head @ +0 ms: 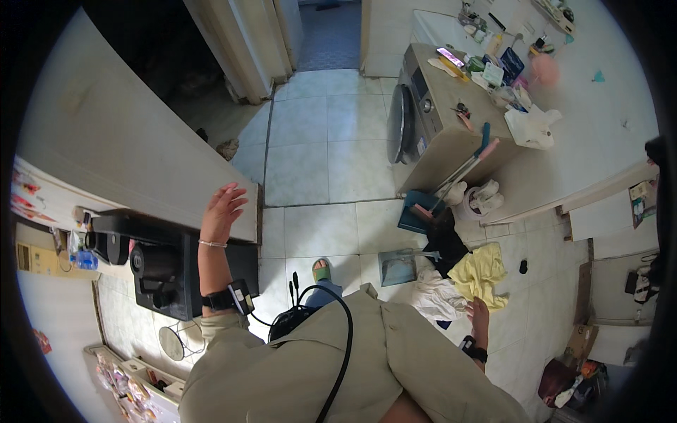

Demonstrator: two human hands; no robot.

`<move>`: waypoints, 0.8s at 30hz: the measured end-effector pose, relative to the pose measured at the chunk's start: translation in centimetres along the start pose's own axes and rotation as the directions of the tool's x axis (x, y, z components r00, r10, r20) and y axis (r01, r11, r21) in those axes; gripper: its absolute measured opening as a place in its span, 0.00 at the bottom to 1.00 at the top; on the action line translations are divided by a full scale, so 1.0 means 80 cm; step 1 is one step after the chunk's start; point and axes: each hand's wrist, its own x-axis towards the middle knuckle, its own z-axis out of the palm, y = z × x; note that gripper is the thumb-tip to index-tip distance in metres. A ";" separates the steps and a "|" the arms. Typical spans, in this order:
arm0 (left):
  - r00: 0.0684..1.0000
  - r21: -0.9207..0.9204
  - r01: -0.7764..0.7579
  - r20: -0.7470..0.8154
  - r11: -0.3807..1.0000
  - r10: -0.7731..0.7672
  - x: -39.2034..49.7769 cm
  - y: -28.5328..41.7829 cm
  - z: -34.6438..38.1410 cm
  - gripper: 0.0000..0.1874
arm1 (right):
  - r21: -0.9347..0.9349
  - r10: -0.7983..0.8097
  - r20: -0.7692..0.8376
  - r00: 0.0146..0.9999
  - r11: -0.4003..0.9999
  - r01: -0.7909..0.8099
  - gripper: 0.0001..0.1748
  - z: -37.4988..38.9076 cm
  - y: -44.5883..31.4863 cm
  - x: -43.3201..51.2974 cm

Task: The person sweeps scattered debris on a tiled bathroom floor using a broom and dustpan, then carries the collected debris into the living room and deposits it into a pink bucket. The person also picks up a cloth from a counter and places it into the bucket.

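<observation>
My left hand [223, 211] is raised near the end of a pale partition wall, fingers apart and holding nothing. Low at the right, my right hand [477, 312] overlaps the lower edge of a yellow cloth garment [478, 269]; whether it touches or grips the cloth cannot be told. Beside the yellow garment a white cloth [436, 296] and a black cloth [445, 240] lie on the tiled floor. A dustpan [398, 268] rests left of them. Behind stands a teal long-handled dustpan [414, 211] with a pink broom.
A front-loading washing machine [418, 111] stands at the upper right, its top [449, 95] crowded with items and a lit phone [450, 56]. Near the broom is a bin [478, 203]. Black furniture [240, 267] and a round stool [172, 342] are at the left.
</observation>
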 end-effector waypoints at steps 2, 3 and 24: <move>0.997 -0.017 -0.028 -0.076 0.999 0.026 0.013 0.015 -0.051 0.16 | -0.067 -0.089 0.152 0.984 0.993 0.100 0.21 0.070 -0.055 -0.017; 0.992 -0.017 -0.078 -0.099 0.997 0.076 0.021 0.023 -0.076 0.16 | -0.115 -0.154 0.222 0.963 0.976 0.183 0.19 0.105 -0.078 -0.022; 0.962 -0.152 -0.215 -0.203 0.965 0.183 0.238 0.081 -0.189 0.07 | -0.253 -0.369 0.377 0.850 0.842 0.477 0.14 0.390 -0.292 0.143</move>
